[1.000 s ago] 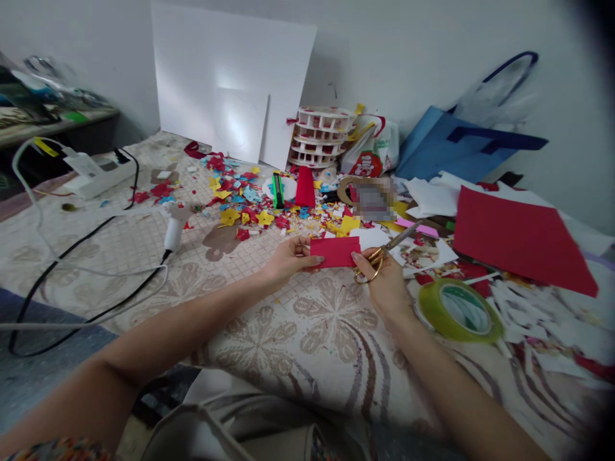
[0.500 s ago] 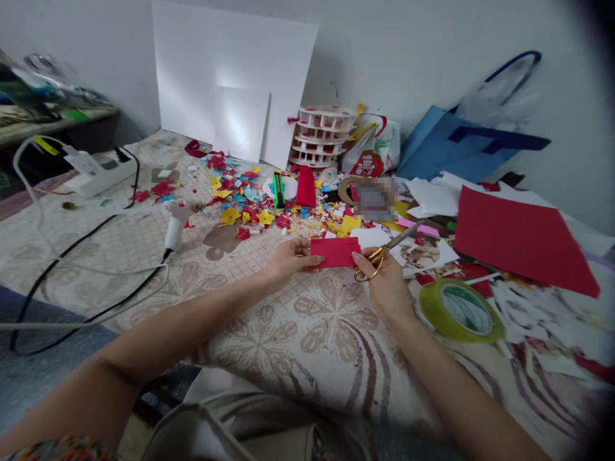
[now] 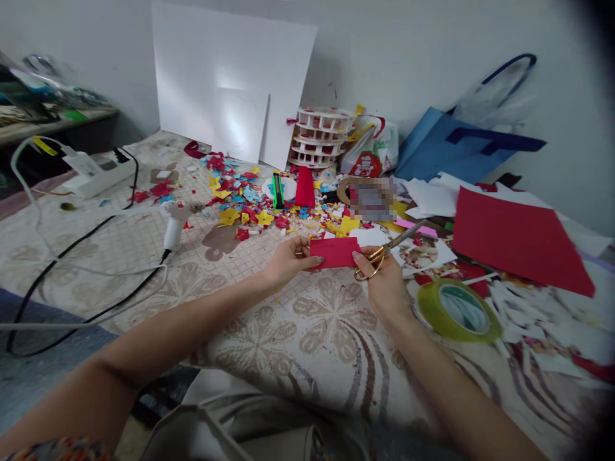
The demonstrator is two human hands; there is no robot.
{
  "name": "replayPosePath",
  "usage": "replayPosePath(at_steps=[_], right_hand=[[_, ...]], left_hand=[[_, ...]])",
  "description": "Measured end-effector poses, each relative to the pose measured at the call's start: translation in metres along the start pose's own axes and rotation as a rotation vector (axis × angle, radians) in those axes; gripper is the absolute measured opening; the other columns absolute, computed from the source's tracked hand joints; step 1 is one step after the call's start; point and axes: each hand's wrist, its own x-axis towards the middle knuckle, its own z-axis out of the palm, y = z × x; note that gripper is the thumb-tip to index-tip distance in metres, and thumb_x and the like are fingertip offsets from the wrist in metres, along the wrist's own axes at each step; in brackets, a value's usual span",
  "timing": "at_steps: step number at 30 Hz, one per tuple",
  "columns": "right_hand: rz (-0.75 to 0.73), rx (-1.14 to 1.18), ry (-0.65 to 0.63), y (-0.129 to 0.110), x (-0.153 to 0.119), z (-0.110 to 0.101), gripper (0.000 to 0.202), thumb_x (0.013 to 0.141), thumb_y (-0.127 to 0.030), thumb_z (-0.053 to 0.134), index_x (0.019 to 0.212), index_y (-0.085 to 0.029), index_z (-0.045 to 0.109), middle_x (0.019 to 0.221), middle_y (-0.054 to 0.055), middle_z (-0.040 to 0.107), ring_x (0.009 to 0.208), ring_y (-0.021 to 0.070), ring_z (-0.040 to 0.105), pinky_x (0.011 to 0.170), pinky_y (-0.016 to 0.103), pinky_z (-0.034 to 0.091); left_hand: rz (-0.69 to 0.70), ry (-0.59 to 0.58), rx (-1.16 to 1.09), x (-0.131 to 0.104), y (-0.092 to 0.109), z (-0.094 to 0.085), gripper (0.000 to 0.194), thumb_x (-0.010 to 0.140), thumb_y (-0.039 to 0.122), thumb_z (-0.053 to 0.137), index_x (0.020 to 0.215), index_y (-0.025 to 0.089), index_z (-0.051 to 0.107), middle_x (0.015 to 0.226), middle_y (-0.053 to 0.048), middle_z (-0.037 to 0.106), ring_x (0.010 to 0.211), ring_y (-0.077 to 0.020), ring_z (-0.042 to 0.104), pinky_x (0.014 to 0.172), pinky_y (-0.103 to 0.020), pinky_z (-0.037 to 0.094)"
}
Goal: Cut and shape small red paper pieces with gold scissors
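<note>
A small folded red paper [image 3: 334, 252] is stretched between my two hands above the patterned tablecloth. My left hand [image 3: 292, 259] pinches its left end, thumb on top. At the right end, the thumb and fingers of my right hand [image 3: 382, 275] grip the paper's edge. The same right hand also holds gold-handled scissors [image 3: 398, 241], their blades pointing up and to the right, away from the paper. Whether the blades are fully closed is hard to tell.
Coloured paper flowers and scraps [image 3: 250, 198] lie behind my hands. Yellow-green tape [image 3: 459, 310] and a large red sheet [image 3: 519, 240] are on the right. A white glue gun [image 3: 175, 227] with cables is on the left. A white tiered model [image 3: 321, 137] stands at the back.
Both hands keep their hold on the red paper and have hardly moved. The view has shifted very slightly.
</note>
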Motion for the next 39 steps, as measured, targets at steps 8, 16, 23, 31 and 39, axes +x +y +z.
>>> replayPosePath(at_steps=[8,16,23,31,39], right_hand=[[0.007,0.081,0.027,-0.001,0.001,0.002,0.026,0.067,-0.037,0.07,0.081,-0.019,0.058,0.064,-0.005,0.055,0.052,0.0089,0.05,0.048,0.022,0.04],[0.148,0.267,-0.068,-0.005,-0.004,0.003,0.029,0.068,-0.044,0.069,0.079,-0.02,0.058,0.054,-0.004,0.057,0.049,0.0099,0.052,0.046,0.023,0.036],[0.231,0.268,-0.118,-0.007,-0.013,0.017,0.027,0.061,-0.033,0.076,0.071,-0.02,0.055,0.056,-0.006,0.054,0.049,0.0089,0.049,0.045,0.022,0.034],[0.199,0.221,-0.089,-0.002,-0.012,0.017,0.027,0.06,-0.032,0.076,0.074,-0.018,0.058,0.061,-0.003,0.058,0.05,0.0095,0.051,0.043,0.021,0.035],[0.267,0.175,-0.141,-0.007,-0.006,0.01,0.027,0.06,-0.035,0.075,0.072,-0.02,0.056,0.058,-0.003,0.059,0.053,0.0147,0.06,0.038,0.021,0.029]], left_hand=[[0.013,-0.011,-0.086,0.002,-0.001,-0.001,0.037,0.057,0.025,0.078,0.083,0.012,0.055,0.072,-0.001,0.061,0.059,-0.0084,0.056,0.059,-0.023,0.049],[0.083,0.023,-0.073,0.005,-0.003,-0.004,0.038,0.058,0.027,0.077,0.084,0.013,0.052,0.07,0.0,0.059,0.06,-0.0089,0.056,0.06,-0.024,0.049],[0.103,-0.018,-0.072,0.003,-0.005,-0.001,0.042,0.059,0.028,0.077,0.088,0.013,0.052,0.071,0.001,0.059,0.059,-0.0091,0.057,0.06,-0.025,0.049],[0.07,0.0,-0.076,0.001,-0.003,0.002,0.044,0.055,0.028,0.078,0.087,0.013,0.052,0.066,0.003,0.056,0.056,-0.0075,0.055,0.057,-0.023,0.049],[0.033,0.018,-0.067,0.002,0.003,-0.002,0.041,0.056,0.026,0.078,0.085,0.012,0.053,0.061,0.004,0.055,0.054,-0.0069,0.053,0.058,-0.022,0.048]])
